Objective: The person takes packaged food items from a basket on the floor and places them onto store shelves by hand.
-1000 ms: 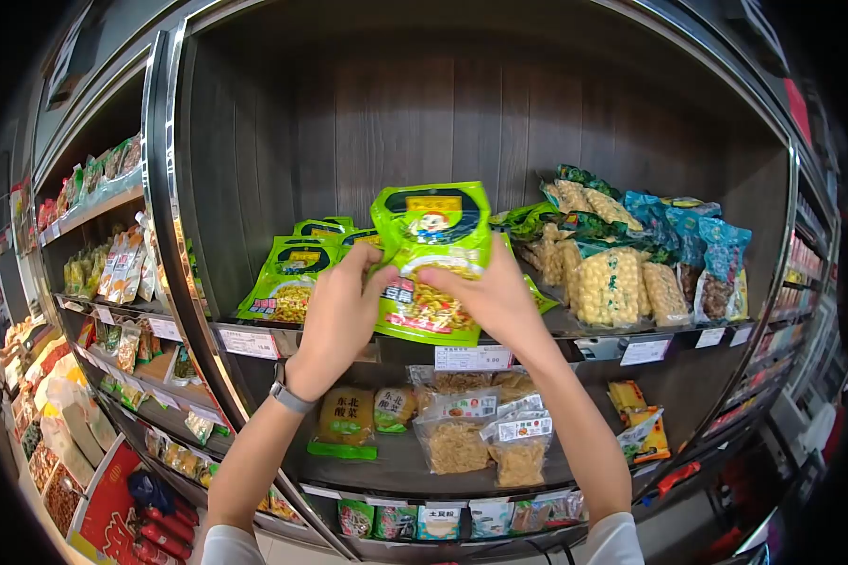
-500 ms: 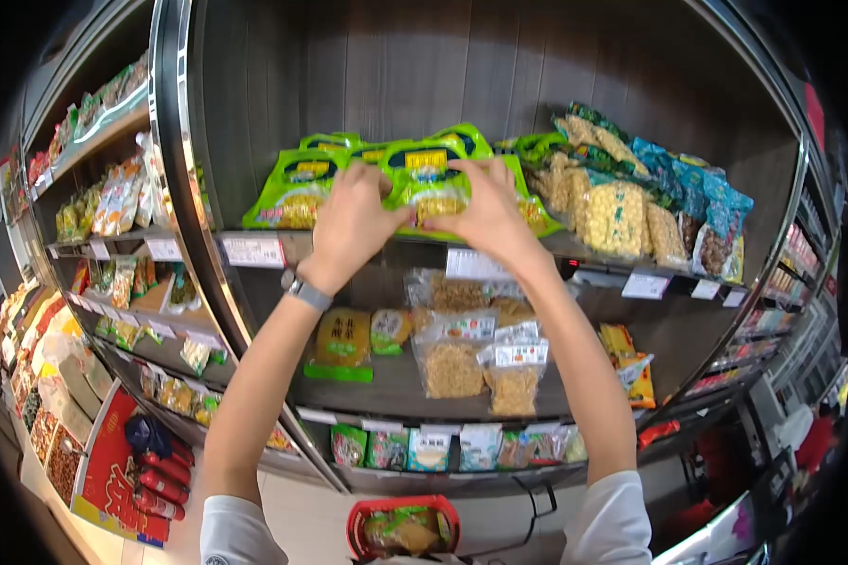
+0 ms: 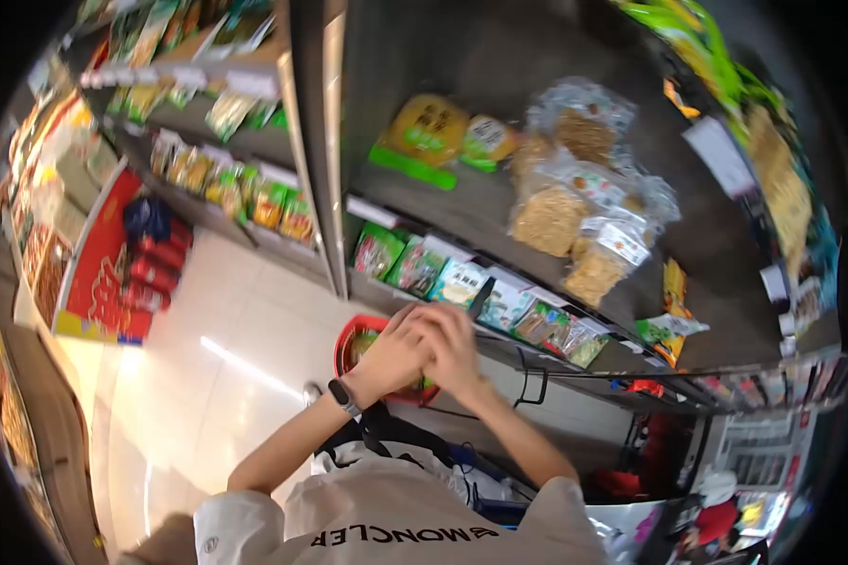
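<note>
Close together above a red shopping basket (image 3: 347,341), my hands meet in front of my body. My left hand (image 3: 388,363), with a grey-banded watch (image 3: 343,395) on the wrist, has its fingers partly covered by the other hand. My right hand (image 3: 448,347) curls against the left one, fingers bent and closed. Anything between them is hidden. A dark, narrow piece (image 3: 481,298) sticks up just beyond the right fingers; I cannot tell what it belongs to. Inside the basket some green packaging shows, mostly blocked by my hands.
Bagged dry goods (image 3: 548,218) and a yellow-green packet (image 3: 426,127) lie on the shelf ahead. Small packets (image 3: 460,282) line the lowest shelf. Left of the tiled floor (image 3: 217,320) stand red fire extinguishers (image 3: 151,273) beside a red display panel. A wire frame (image 3: 531,379) juts out at right.
My hands have left the green packets on the upper shelf and come down together over the basket. The view has tilted downward and turned, putting those packets at the upper right edge.
</note>
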{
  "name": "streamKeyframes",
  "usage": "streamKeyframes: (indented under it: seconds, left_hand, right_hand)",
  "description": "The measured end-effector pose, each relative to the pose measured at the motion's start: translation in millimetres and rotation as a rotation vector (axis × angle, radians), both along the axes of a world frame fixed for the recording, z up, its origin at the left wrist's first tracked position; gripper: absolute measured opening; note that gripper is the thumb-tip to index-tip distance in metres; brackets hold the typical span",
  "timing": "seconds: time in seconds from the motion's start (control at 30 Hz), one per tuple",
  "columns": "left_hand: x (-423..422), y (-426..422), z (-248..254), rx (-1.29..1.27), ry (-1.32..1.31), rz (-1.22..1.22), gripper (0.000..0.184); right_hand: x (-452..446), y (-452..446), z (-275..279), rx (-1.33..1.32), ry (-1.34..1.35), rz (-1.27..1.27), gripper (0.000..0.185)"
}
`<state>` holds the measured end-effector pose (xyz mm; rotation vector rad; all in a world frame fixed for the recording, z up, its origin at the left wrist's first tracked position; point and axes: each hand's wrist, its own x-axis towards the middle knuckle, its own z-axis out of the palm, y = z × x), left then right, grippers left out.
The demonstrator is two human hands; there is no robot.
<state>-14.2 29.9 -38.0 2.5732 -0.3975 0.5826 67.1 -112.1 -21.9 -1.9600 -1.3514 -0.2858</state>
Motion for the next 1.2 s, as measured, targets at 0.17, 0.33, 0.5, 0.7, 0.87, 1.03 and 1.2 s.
streamKeyframes:
  seconds: [0.17,0.33,0.5,0.7,0.87,1.03,1.2]
  left_hand:
    - [-142.4,6.2,-211.7,-0.07,0.894,0.185,0.048]
    - [-281.7,10.4,-365.5,-0.299,1.68,0.612,0.087]
    - [-304.0,9.8,-403.2,-0.468,1.932,0.922,0.12]
    - [-326.3,-9.3,-465.9,-0.232,1.558,1.216,0.103]
    - [-325.6,22.7,-451.1,-0.482,1.591,1.238,0.098]
    - [-330.7,18.6,-458.9,-0.391,1.565,1.181,0.092]
    - [-321.6,28.9,-454.0,-0.382,1.552,1.179,0.089]
  right_hand:
    - [-94.2,1.9,-210.9,-0.388,0.399,0.053,0.04]
    - [-125.7,-41.8,-422.4,-0.822,0.651,-0.044,0.017]
    - [-139.4,-98.1,-609.5,-0.979,0.911,-0.546,0.022]
    - [-70.0,-65.0,-683.8,-0.852,0.817,-0.582,0.062]
    - [-23.1,-42.6,-751.9,-1.027,0.868,-0.669,0.11]
    - [-13.9,-53.1,-754.2,-1.073,1.067,-0.676,0.103]
    - [-39.3,-38.5,-711.0,-0.852,1.165,-0.732,0.042]
